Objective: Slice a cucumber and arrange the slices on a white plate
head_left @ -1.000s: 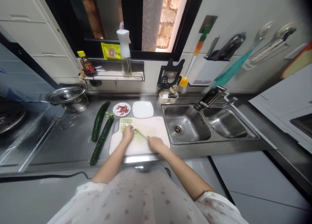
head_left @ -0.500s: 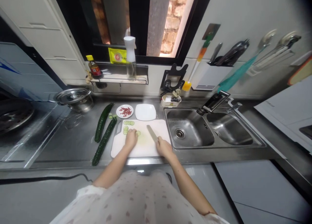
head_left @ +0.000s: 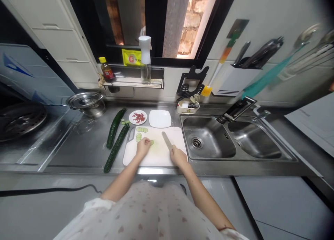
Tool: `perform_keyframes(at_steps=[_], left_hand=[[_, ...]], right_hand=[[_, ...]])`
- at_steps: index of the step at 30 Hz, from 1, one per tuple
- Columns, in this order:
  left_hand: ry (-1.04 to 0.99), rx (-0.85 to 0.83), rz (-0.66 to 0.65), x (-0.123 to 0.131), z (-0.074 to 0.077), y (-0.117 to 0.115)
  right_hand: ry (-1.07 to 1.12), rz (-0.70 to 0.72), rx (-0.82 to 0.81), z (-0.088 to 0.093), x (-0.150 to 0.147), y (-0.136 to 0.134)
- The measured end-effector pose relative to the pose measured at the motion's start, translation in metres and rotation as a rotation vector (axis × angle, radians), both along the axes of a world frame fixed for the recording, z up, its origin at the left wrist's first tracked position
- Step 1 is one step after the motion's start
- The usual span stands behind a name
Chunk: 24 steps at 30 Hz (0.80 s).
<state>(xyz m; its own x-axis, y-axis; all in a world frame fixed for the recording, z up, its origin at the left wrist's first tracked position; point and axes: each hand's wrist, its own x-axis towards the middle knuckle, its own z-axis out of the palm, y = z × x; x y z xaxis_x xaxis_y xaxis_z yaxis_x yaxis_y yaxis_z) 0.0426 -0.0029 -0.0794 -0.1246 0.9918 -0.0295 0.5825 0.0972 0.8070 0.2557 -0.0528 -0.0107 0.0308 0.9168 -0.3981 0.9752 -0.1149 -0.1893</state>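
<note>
On the white cutting board (head_left: 159, 158), my left hand (head_left: 143, 147) pinches a cucumber slice (head_left: 151, 142) at its fingertips. More cucumber slices (head_left: 142, 130) lie in a row near the board's far left corner, and a small stack (head_left: 138, 137) sits just beyond my left hand. My right hand (head_left: 179, 156) is closed round the handle of a knife (head_left: 167, 140), whose blade points away from me over the board's right part. Left of the board lie two long cucumbers, one (head_left: 114, 128) farther back and one (head_left: 116, 149) nearer, with cut end pieces (head_left: 125, 122) beside them.
Behind the board stand a plate of chopped red bits (head_left: 132, 117) and a white square dish (head_left: 160, 118). A double sink (head_left: 208, 154) adjoins on the right. A lidded steel pot (head_left: 90, 106) is at the back left. A shelf (head_left: 130, 83) holds bottles below the window.
The cucumber slice at my left fingertips shows more clearly, with the fingers now pinching it. My right hand keeps its hold on the knife. The whole view has shifted slightly.
</note>
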Motion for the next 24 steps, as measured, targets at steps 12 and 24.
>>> perform_keyframes(at_steps=[12, 24], left_hand=[[0.053, -0.07, 0.183, -0.06, 0.012, -0.009], [0.24, -0.083, 0.204, -0.066, 0.01, 0.003]], right_hand=[[-0.009, 0.002, -0.02, 0.003, -0.005, 0.001], [-0.034, -0.001, -0.032, 0.006, -0.01, 0.002]])
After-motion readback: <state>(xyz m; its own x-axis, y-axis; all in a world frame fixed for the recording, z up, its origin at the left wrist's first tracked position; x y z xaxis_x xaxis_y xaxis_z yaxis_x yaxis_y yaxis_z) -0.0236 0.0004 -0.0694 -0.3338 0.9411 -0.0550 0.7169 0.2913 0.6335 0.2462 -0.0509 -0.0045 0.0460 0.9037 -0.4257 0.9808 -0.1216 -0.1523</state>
